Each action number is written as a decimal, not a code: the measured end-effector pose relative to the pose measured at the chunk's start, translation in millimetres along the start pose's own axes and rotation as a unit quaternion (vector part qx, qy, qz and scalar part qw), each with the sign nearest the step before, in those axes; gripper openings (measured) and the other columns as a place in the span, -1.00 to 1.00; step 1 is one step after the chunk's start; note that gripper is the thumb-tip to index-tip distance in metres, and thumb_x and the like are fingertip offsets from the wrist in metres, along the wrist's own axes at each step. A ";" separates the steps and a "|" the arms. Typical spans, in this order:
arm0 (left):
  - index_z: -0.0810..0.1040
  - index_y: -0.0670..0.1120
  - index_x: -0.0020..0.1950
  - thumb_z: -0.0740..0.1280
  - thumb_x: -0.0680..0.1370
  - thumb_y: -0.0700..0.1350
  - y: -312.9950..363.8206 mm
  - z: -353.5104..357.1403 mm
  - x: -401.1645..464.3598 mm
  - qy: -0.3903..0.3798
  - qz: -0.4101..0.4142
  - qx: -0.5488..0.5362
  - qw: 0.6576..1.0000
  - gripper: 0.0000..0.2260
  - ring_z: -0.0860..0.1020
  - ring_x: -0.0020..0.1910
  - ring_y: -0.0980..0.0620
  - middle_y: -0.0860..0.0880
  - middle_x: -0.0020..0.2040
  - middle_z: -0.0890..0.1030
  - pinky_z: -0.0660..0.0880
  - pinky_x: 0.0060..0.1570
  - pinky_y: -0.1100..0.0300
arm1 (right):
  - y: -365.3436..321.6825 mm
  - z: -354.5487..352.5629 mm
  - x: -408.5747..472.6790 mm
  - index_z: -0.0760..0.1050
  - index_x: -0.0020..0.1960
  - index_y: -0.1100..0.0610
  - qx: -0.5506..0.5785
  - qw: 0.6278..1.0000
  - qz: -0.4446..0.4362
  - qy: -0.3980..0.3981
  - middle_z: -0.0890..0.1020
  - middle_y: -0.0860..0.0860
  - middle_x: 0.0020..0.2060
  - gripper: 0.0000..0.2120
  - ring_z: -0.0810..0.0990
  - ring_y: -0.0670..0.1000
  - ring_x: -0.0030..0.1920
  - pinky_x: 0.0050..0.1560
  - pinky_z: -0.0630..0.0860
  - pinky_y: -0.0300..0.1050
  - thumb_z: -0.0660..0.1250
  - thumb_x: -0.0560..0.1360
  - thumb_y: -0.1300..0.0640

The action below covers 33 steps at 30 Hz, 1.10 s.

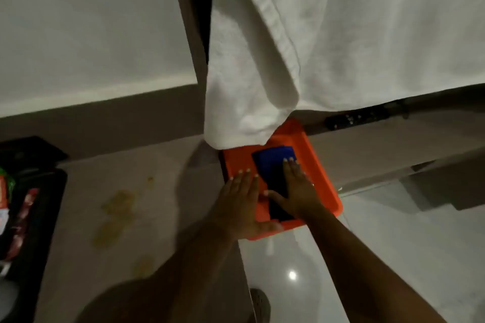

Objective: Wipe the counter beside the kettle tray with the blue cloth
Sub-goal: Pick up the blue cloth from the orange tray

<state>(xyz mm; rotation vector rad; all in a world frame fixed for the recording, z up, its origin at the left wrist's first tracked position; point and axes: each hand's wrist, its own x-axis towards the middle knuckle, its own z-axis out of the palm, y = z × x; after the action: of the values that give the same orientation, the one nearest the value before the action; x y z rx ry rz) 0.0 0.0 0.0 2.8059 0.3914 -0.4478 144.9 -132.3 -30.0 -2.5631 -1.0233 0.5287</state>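
At the left edge of the pale stone counter (162,191) sits a black rectangular tray (34,217) holding red and green packets, blurred too much to read; whether this is the kettle tray cannot be told. To its right, on the bare counter surface, lie several yellowish smears (118,207), spread from the middle toward the near edge. Further right, at the counter's right edge, an orange plastic tray (320,173) rests with its near right corner hanging past the edge over the glossy white floor (393,257). The left hand (241,204) lies flat, fingers straight and close together, palm down on the orange tray's left side and near rim. Just beside it, the blue cloth (273,162) lies folded inside the orange tray, and the right hand (296,191) presses on top of it, fingers together and extended, thumb spread out to the left across the cloth. A white towelling garment (262,60) hangs from above, its hem touching the tray's far edge
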 end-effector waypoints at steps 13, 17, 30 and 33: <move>-0.19 -0.20 0.60 -0.14 0.21 0.69 4.2 12.3 16.5 0.021 -0.018 0.081 0.996 0.25 -0.27 0.58 -0.16 -0.22 0.62 -0.19 -0.49 0.42 -0.07 | 11.0 32.9 36.6 -0.07 0.58 0.15 -0.091 0.994 -0.048 0.019 -0.07 0.16 0.57 -0.37 -0.15 0.14 0.57 0.53 -0.22 0.10 -0.03 0.64 -0.14; -0.17 -0.20 0.60 -0.11 0.22 0.69 3.5 8.4 13.2 0.013 -0.014 0.073 0.997 0.25 -0.26 0.59 -0.16 -0.23 0.62 -0.18 -0.46 0.44 -0.09 | 9.2 30.9 40.5 0.01 0.56 0.19 -0.062 0.997 -0.036 0.016 0.00 0.20 0.57 -0.46 -0.09 0.20 0.57 0.52 -0.20 0.11 0.07 0.64 0.12; 0.07 -0.18 0.61 0.07 0.42 0.54 -59.8 -32.1 -169.6 0.190 -0.136 0.019 0.972 0.01 -0.06 0.60 -0.23 -0.26 0.61 0.00 -0.17 0.55 -0.09 | -122.0 -42.3 -44.7 0.53 0.01 0.13 0.347 0.933 0.027 0.091 0.55 0.05 -0.31 -0.86 0.48 0.05 -0.30 -0.25 0.40 -0.06 0.20 0.62 0.15; 0.26 -0.19 0.55 0.09 0.41 0.53 -91.3 -5.7 -242.4 0.227 -0.201 -0.046 0.952 -0.02 0.13 0.57 -0.27 -0.27 0.57 0.19 0.07 0.53 -0.16 | -173.8 -7.8 -93.1 0.48 0.27 0.19 0.288 0.955 -0.032 0.059 0.63 0.16 -0.01 -0.72 0.57 0.15 -0.05 0.02 0.50 0.09 0.18 0.63 0.13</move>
<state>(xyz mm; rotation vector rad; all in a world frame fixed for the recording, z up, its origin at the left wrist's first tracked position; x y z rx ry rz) -248.2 33.0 66.5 2.7114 1.0615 0.1527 -15.9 -80.0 71.6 -2.0124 -0.7652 0.5506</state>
